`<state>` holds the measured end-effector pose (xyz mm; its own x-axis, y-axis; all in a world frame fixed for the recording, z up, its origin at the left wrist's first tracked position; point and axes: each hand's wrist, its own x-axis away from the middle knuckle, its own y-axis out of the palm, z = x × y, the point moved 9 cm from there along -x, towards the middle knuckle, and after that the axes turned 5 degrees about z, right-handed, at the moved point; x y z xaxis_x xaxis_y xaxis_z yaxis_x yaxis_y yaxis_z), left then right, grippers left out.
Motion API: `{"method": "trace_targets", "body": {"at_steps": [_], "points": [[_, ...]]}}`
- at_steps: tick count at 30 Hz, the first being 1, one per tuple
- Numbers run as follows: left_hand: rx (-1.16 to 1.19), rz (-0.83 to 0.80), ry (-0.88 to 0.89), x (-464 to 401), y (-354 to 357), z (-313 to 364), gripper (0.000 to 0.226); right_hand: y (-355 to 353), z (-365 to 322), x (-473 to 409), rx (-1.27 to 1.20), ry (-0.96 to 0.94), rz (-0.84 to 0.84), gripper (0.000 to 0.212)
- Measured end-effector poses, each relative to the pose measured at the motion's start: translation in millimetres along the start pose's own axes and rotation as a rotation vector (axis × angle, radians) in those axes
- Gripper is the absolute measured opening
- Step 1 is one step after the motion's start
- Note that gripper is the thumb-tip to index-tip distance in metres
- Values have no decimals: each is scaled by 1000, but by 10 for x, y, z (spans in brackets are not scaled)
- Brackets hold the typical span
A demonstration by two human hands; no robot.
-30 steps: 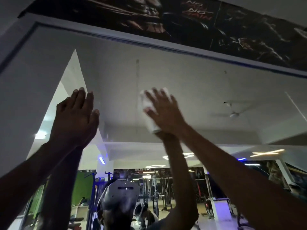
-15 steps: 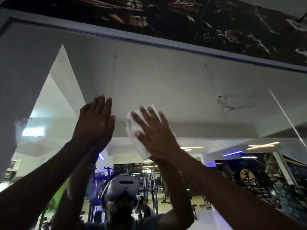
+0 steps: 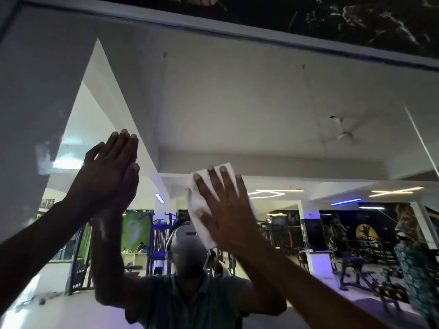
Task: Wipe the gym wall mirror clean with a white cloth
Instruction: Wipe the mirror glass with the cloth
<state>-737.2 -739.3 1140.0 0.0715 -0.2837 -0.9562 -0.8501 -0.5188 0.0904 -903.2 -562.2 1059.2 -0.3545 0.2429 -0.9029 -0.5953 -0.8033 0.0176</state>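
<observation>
With both arms raised toward the mirror (image 3: 237,103), I press my right hand (image 3: 228,210) flat on the white cloth (image 3: 202,210), fingers straight and spread wide over it, so that the cloth lies between my palm and the glass. Its upper edge shows above my fingertips, and its lower corner sticks out below my thumb. My left hand (image 3: 109,172) rests flat against the glass well to the left of the cloth, fingers straight and close together, holding nothing.

Reflected in the glass are my own raised arms, the headset on my head, blue gym racks (image 3: 159,243), a ceiling fan (image 3: 344,135) and strip lights. A dark poster (image 3: 365,238) at the right of the reflection carries a yellow round emblem with lines of writing under it, too small and blurred to read. Above the mirror's frame runs a dark banner (image 3: 344,17); no lettering on it can be made out.
</observation>
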Motion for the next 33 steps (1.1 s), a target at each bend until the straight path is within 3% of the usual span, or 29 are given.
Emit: {"method": "trace_targets", "body": {"at_steps": [3,6,8,9,11,14,17,19,22,24,26,30,33], "points": [[-14,-35,52,87,-81,-52,69,-68,624,-142,83,50,45,63],[-100,-161,55,257,-73,-377,71,-194,1305,-278,160,490,136,65],[-163,-241,62,408,-43,-544,73,-208,1140,-378,146,714,236,69],[-180,-229,78,493,-55,-579,73,-170,842,-478,133,734,260,71],[-131,-179,77,619,-112,-608,76,-20,-11,-727,74,581,229,73],[0,-110,58,705,-299,-731,85,251,-1186,-967,3,192,94,72],[-36,-74,193,750,-484,-750,76,307,-1215,-1129,28,19,68,70],[-75,-50,221,782,-517,-922,75,288,-830,-1281,113,46,90,68],[19,-107,9,803,-453,-1451,99,187,-169,-1497,187,309,151,69],[50,-148,-100,937,-317,-1634,110,183,-145,-1617,153,484,170,73],[41,-83,-80,1029,-274,-1570,107,251,-487,-1727,100,540,171,78],[47,-4,-68,1090,-268,-1561,98,477,-1892,-1742,59,167,120,74],[79,22,-80,1098,-293,-1569,92,574,-2267,-1625,56,-77,40,71]]}}
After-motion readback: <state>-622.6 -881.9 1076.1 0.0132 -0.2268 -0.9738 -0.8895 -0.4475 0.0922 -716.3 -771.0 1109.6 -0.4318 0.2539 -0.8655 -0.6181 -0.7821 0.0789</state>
